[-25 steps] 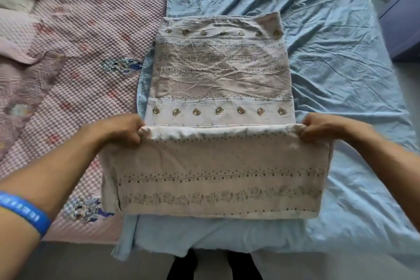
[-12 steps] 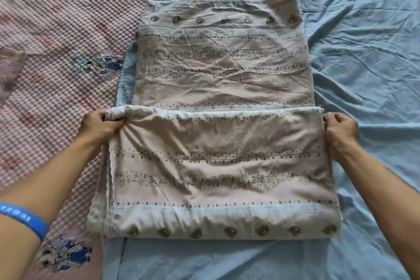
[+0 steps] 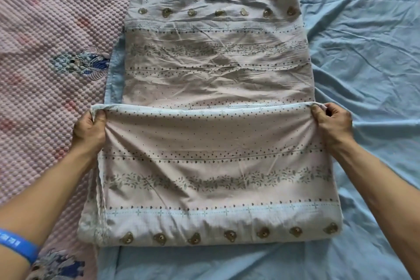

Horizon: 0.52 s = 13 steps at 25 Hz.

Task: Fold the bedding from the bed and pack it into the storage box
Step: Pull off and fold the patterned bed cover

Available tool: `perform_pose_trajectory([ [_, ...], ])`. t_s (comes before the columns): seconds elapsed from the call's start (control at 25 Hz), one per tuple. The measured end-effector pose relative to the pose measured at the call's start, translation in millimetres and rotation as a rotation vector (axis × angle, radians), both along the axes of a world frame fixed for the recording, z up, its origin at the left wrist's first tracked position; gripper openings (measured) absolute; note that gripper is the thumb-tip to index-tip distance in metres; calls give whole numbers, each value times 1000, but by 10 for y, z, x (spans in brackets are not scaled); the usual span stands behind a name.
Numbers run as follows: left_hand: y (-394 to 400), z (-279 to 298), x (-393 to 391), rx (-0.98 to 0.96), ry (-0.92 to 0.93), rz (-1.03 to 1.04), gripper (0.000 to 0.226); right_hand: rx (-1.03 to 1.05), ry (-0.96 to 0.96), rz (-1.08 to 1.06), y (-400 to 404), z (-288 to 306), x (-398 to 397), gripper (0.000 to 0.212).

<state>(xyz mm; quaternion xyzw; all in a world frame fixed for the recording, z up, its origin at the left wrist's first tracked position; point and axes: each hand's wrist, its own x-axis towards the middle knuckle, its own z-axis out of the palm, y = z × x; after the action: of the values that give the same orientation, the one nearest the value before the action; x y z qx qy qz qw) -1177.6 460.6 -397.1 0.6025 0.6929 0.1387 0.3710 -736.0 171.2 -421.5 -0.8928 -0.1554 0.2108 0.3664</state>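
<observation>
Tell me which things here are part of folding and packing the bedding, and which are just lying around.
In the job:
- patterned cover, part-folded
- left hand and right hand, gripping its folded edge

Lying about:
- blue sheet underneath
- pink quilted blanket alongside
- blue wristband

No storage box in view.

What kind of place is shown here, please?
Most likely a bedroom: a bed covered by a blue sheet, a pink quilt beside it, and a patterned cover being folded on top.
</observation>
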Motion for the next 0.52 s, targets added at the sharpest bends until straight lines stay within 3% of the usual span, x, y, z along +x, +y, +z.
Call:
perform_pose_trajectory([
  [0.16,19,-26,117,85,15,24,46,37,-13,-18,70,-16,7,30],
  [0.28,-2,-7,161,152,-55,21,25,109,-23,-24,99,34,12,16],
  [0.52,-29,20,76,285,-127,0,24,241,-2,-112,68,131,-54,22],
])
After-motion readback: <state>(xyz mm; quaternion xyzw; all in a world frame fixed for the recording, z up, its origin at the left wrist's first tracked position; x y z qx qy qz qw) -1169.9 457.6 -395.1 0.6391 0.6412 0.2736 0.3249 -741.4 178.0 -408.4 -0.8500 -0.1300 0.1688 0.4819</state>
